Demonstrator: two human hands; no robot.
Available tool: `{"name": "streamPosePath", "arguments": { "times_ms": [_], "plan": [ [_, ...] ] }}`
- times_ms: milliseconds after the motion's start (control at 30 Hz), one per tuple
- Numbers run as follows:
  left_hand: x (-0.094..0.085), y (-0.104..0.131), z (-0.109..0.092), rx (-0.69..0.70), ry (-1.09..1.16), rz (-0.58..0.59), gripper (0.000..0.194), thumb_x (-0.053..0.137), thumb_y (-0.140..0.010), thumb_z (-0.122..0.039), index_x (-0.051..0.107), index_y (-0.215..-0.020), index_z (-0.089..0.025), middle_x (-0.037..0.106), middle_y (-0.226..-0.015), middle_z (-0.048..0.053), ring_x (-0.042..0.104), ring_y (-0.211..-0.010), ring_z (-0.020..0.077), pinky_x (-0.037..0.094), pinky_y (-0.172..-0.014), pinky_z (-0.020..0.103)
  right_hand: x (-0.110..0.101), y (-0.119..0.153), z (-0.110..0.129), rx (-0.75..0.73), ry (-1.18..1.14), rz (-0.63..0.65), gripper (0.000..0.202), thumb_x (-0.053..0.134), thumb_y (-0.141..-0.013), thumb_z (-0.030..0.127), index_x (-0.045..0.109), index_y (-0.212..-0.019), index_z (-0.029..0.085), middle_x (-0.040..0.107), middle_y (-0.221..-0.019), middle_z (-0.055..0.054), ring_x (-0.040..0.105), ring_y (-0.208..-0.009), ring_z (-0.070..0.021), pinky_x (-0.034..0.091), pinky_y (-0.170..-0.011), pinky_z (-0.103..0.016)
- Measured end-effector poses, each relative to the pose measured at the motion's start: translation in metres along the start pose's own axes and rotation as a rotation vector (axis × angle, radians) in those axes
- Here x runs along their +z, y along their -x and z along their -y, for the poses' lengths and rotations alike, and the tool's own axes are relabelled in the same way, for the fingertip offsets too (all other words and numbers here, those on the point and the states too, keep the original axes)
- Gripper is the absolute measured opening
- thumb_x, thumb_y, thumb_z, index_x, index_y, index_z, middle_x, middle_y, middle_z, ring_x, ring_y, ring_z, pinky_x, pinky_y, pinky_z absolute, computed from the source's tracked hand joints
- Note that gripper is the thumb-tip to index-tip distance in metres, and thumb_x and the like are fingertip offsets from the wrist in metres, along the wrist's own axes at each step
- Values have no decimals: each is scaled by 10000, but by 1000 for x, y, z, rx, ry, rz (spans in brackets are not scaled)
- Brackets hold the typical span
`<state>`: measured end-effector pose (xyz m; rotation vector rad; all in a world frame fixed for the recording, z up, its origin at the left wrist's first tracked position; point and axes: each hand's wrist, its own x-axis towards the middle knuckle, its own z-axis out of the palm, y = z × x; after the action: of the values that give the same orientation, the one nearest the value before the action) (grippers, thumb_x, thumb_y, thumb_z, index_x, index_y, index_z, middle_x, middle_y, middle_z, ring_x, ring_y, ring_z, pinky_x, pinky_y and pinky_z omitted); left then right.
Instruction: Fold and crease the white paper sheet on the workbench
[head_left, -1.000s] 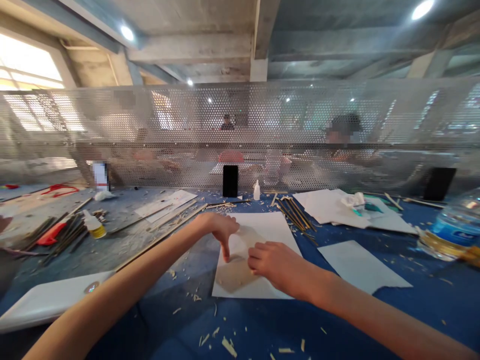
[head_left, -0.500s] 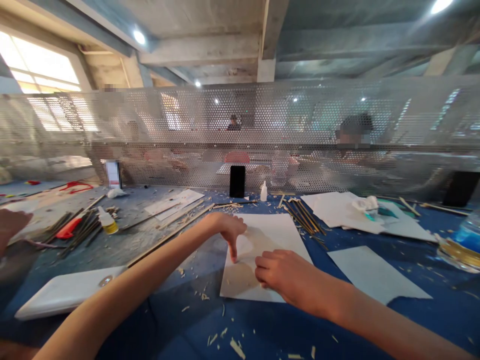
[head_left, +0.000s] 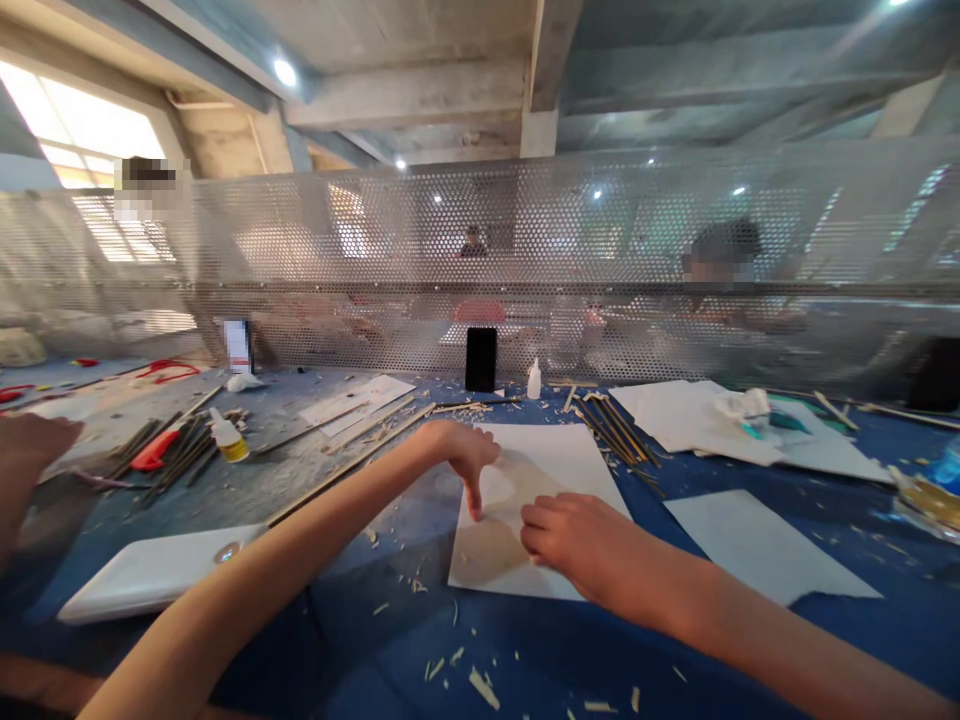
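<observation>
Lower centre: left hand (head_left: 474, 466) spread; right hand (head_left: 564, 532) curled, any grip hidden; uneven pressure could skew the white paper sheet (head_left: 574, 455).

White paper (head_left: 555, 447), blue tabletop (head_left: 367, 655)

The right hand (head_left: 574, 538) and wrist cover the sheet's (head_left: 559, 450) lower right corner; whether the curled fingers pinch anything cannot be told. The left forearm (head_left: 300, 530) hides one end of the white case (head_left: 161, 572). The right edge crops a bottle (head_left: 930, 502). People behind the mesh (head_left: 405, 310) blur.
</observation>
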<state>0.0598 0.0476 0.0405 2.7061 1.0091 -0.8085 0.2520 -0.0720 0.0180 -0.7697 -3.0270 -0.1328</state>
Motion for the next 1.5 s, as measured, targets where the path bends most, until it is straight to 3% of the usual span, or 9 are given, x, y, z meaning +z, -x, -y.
{"name": "streamPosePath", "arguments": {
  "times_ms": [300, 633, 900, 1133, 1300, 1500],
  "plan": [
    [3, -1, 2, 14, -16, 2, 870, 836, -492, -601, 623, -1214, -164, 604, -1292, 168, 528, -1177, 388, 440, -959, 390, 0, 0, -4, 29, 41, 23, 150, 592, -842, 53, 641, -946, 149, 658, -935, -63, 610, -859, -188, 455, -758, -309],
    [4, -3, 4, 16, -71, -2, 950, 801, -546, -626, 567, -1278, -68, 568, -1309, 245, 544, -1152, 377, 459, -941, 370, 2, -3, -8, 6, 16, -12, 94, 556, -927, 147, 650, -932, 157, 648, -921, -56, 595, -880, -187, 450, -729, -299],
    [5, -3, 5, 11, -23, -12, 893, 832, -521, -584, 583, -1283, -191, 604, -1303, 140, 533, -1174, 368, 441, -966, 382, -1, 0, -3, 23, 23, 21, 90, 577, -901, 133, 647, -947, 165, 658, -939, -55, 610, -891, -198, 459, -754, -313],
    [5, -2, 3, -2, 5, -34, 933, 848, -478, -577, 592, -1274, -165, 606, -1305, 162, 525, -1186, 395, 439, -964, 392, 3, -1, -6, 58, 64, -25, 87, 566, -919, 137, 649, -939, 154, 658, -933, -60, 610, -889, -202, 456, -729, -309],
    [4, -1, 1, 1, -45, -25, 901, 827, -527, -587, 595, -1258, -113, 607, -1287, 202, 534, -1169, 389, 445, -949, 384, 4, -2, -5, 7, 19, -11, 86, 568, -930, 176, 651, -943, 161, 657, -923, -61, 611, -866, -194, 453, -755, -309],
    [6, -3, 4, 33, -41, -25, 884, 836, -544, -561, 585, -1288, -154, 611, -1290, 162, 530, -1185, 370, 436, -963, 360, 2, -1, -7, 44, 54, 11, 99, 593, -879, 104, 652, -946, 145, 662, -927, -71, 609, -870, -201, 445, -728, -310]
  ]
}}
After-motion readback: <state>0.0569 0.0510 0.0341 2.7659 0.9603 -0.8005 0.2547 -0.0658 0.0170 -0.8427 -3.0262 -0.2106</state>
